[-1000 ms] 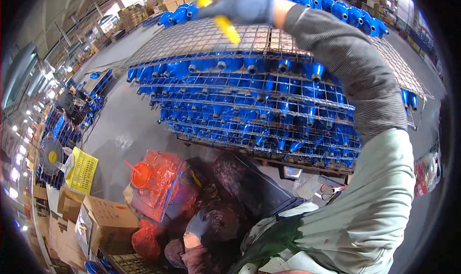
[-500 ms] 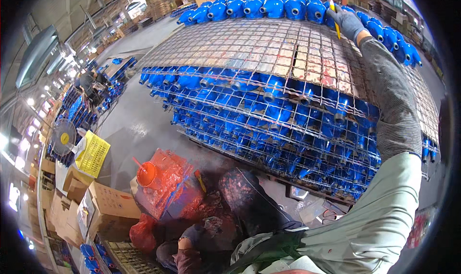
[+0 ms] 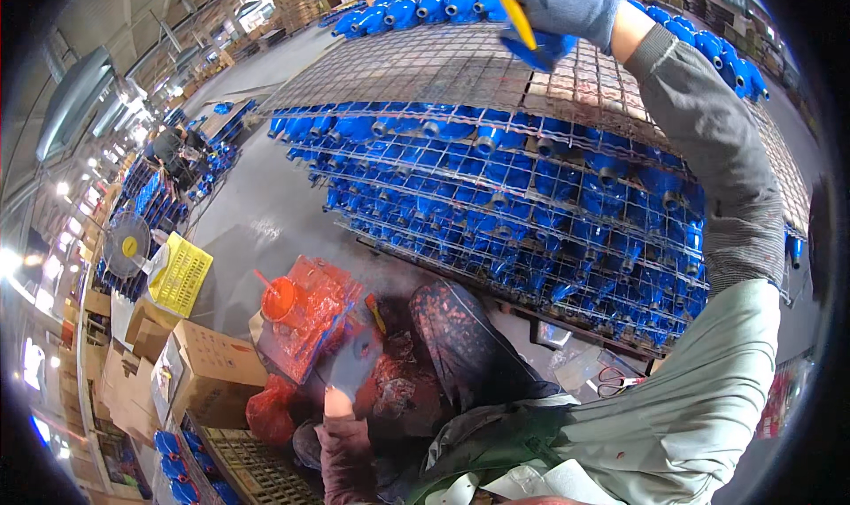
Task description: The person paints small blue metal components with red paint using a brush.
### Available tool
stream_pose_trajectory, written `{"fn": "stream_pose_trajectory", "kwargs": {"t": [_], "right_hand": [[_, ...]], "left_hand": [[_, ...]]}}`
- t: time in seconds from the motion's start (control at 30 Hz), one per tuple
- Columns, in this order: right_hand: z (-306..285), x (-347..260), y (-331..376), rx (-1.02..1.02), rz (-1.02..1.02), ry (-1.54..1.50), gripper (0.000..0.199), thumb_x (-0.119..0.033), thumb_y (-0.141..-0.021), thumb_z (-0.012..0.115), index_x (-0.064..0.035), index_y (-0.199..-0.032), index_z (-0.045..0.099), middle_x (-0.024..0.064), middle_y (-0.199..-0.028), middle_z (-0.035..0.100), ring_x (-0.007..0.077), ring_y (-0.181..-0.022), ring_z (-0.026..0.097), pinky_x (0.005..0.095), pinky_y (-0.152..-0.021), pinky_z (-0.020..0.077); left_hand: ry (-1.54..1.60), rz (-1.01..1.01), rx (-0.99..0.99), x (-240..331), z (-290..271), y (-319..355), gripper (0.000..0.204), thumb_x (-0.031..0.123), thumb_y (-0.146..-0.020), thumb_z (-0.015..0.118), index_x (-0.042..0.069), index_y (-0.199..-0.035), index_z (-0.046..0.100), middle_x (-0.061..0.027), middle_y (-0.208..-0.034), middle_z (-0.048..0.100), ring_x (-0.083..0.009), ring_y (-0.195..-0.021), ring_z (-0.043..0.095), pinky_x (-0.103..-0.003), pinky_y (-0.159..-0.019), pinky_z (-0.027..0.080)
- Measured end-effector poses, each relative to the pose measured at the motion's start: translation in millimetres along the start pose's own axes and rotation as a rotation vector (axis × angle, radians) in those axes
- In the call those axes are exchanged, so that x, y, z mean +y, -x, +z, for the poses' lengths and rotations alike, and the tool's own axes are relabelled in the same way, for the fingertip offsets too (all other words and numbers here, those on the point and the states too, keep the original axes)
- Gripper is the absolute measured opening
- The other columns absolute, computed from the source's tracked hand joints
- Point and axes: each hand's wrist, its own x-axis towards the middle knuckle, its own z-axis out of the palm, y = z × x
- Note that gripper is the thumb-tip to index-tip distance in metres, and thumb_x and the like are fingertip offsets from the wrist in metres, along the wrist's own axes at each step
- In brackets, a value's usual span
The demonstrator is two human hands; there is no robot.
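Right hand (image 3: 567, 11) no longer reaching along far row; now showing larger at top edge, gripping yellow-handled tool (image 3: 519, 21) and, apparently, blue casting (image 3: 545, 53). Casting hanging under hand, above top mesh of wire rack (image 3: 407, 69). Left hand (image 3: 358, 356) now lifting off lap, blurring beside red plastic sheet (image 3: 329, 281); cannot tell whether fingers are closing. Red cup (image 3: 278, 300) holding red stick (image 3: 262, 279); rack layers carrying more blue castings (image 3: 487, 139). Right arm stretching forward, bending inward at wrist.
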Motion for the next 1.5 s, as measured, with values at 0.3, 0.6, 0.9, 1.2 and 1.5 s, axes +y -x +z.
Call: {"fn": "stream_pose_trajectory", "kwargs": {"t": [0.3, 0.6, 0.9, 1.2, 1.5], "right_hand": [[-48.8, -203.9, -64.5, 0.196, 0.2, -1.668, 0.03, -0.02, -0.072, 0.068, -0.0065, -0.099, 0.063, 0.0141, -0.09, 0.066, 0.0261, -0.088, 0.066, 0.0368, -0.076, 0.054], [-20.2, -330.6, -59.2, -0.174, 0.465, -2.335, 0.047, -0.032, -0.097, 0.053, -0.0102, -0.138, 0.045, 0.0035, -0.098, 0.059, 0.0105, -0.076, 0.058, 0.0254, -0.066, 0.0488], [74.2, -538.7, -84.7, -0.178, 0.482, -2.154, 0.018, -0.012, -0.09, 0.062, -0.0006, -0.103, 0.067, 0.004, -0.091, 0.069, 0.0114, -0.078, 0.061, 0.0257, -0.073, 0.0493], [188.2, -668.9, -128.7, -0.221, 0.363, -1.778, 0.035, -0.035, -0.089, 0.059, -0.0065, -0.108, 0.066, 0.0153, -0.092, 0.069, 0.0297, -0.086, 0.067, 0.0369, -0.073, 0.0504], [205.4, -692.0, -133.5, -0.36, 0.582, -1.944, 0.026, -0.026, -0.09, 0.064, -0.001, -0.093, 0.068, 0.0044, -0.076, 0.067, 0.0134, -0.066, 0.06, 0.0316, -0.058, 0.0479]], "left_hand": [[0.641, 0.335, 0.747, 246.2, -34.0, -6.2, 0.045, 0.027, -0.096, 0.053, -0.002, -0.129, 0.047, -0.0182, -0.125, 0.053, -0.0284, -0.115, 0.05, -0.041, -0.1, 0.039], [1.938, 0.75, 0.504, 120.1, -141.1, 29.8, 0.086, 0.069, -0.081, 0.053, 0.003, -0.135, 0.044, -0.0175, -0.125, 0.057, -0.0359, -0.112, 0.056, -0.052, -0.097, 0.047], [1.555, 0.328, 1.075, -46.8, -158.9, 92.1, 0.072, 0.063, -0.085, 0.053, 0.005, -0.128, 0.051, -0.0143, -0.115, 0.062, -0.029, -0.103, 0.06, -0.046, -0.09, 0.05], [2.254, 0.758, 0.848, -37.7, -178.1, 148.1, 0.04, 0.022, -0.083, 0.069, 0.012, -0.119, 0.057, -0.0023, -0.117, 0.061, -0.0184, -0.112, 0.054, -0.041, -0.108, 0.032], [2.046, 0.654, 0.975, -27.8, -181.6, 142.8, 0.068, 0.043, -0.085, 0.064, 0.006, -0.136, 0.041, -0.0196, -0.132, 0.049, -0.0386, -0.119, 0.047, -0.051, -0.105, 0.038]]}}
